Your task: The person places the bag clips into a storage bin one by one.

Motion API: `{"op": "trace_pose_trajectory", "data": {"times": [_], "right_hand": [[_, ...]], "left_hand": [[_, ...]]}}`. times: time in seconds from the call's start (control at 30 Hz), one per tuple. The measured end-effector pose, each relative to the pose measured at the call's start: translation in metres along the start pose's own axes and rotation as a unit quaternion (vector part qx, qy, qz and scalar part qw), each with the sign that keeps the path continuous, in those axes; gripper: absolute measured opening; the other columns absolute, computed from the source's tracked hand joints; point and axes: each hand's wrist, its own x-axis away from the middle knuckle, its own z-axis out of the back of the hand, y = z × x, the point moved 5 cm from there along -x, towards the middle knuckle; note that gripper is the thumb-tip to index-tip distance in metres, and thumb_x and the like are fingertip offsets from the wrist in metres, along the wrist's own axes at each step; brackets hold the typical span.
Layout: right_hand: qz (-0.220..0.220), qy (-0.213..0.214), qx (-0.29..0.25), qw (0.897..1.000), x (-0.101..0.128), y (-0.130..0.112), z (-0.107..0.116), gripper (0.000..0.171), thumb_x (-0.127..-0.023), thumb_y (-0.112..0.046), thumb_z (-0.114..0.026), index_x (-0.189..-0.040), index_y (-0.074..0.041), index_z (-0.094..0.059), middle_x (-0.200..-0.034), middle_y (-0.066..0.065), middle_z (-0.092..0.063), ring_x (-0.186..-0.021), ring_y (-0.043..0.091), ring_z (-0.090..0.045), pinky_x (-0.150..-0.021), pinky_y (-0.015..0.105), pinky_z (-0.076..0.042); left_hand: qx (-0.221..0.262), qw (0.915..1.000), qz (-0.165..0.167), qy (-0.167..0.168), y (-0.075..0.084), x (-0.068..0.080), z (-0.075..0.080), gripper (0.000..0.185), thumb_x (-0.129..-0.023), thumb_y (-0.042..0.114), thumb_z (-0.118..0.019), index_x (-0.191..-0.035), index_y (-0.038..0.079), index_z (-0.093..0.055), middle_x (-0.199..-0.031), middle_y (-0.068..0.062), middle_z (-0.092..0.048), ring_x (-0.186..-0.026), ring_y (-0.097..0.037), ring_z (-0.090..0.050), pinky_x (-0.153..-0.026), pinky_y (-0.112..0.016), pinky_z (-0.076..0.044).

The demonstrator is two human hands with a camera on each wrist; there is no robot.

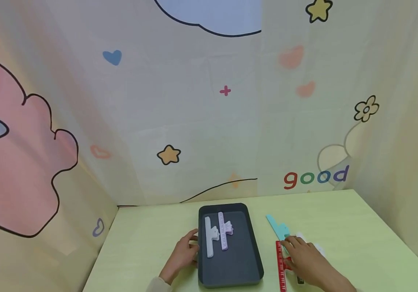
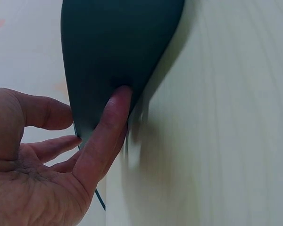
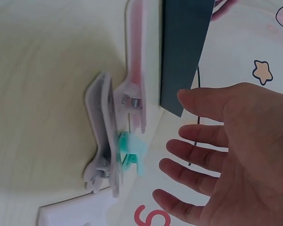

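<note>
A dark tray (image 1: 252, 251) lies on the pale green table (image 1: 358, 227), and two lilac clips (image 1: 217, 235) lie side by side inside it, toward its far end. The left hand (image 1: 183, 255) rests at the tray's left rim with its fingers (image 2: 106, 127) loosely straight and slightly spread; in the left wrist view one fingertip touches the tray's dark wall, while the others lie just beside it and pinch nothing. To the right of the tray, a teal clip (image 1: 277, 227) lies slanted on the table, with a red ruler-like strip (image 1: 280, 267) just beside it nearer the person. The right hand (image 1: 303, 261) lies over these things, palm down, its fingers (image 3: 198, 141) spread and relaxed; the teal clip sits just beyond the fingertips, and I cannot tell whether they touch it. White clips (image 3: 104, 141) lie beside the teal one, in the right wrist view.
</note>
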Motion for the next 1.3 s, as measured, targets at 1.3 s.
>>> {"op": "trace_pose_trajectory", "data": {"times": [1.3], "right_hand": [[-0.014, -0.061, 0.006, 0.998, 0.006, 0.011, -0.035, 0.052, -0.084, -0.039, -0.073, -0.121, -0.005, -0.060, -0.114, 0.006, -0.059, -0.106, 0.026, -0.055, -0.082, 0.051, -0.050]], "left_hand": [[-0.003, 1.0000, 0.007, 0.001, -0.003, -0.001, 0.001, 0.061, -0.088, 0.001, -0.051, -0.148, 0.002, -0.039, -0.130, -0.027, -0.054, -0.102, -0.028, -0.062, -0.053, -0.037, -0.059]]}}
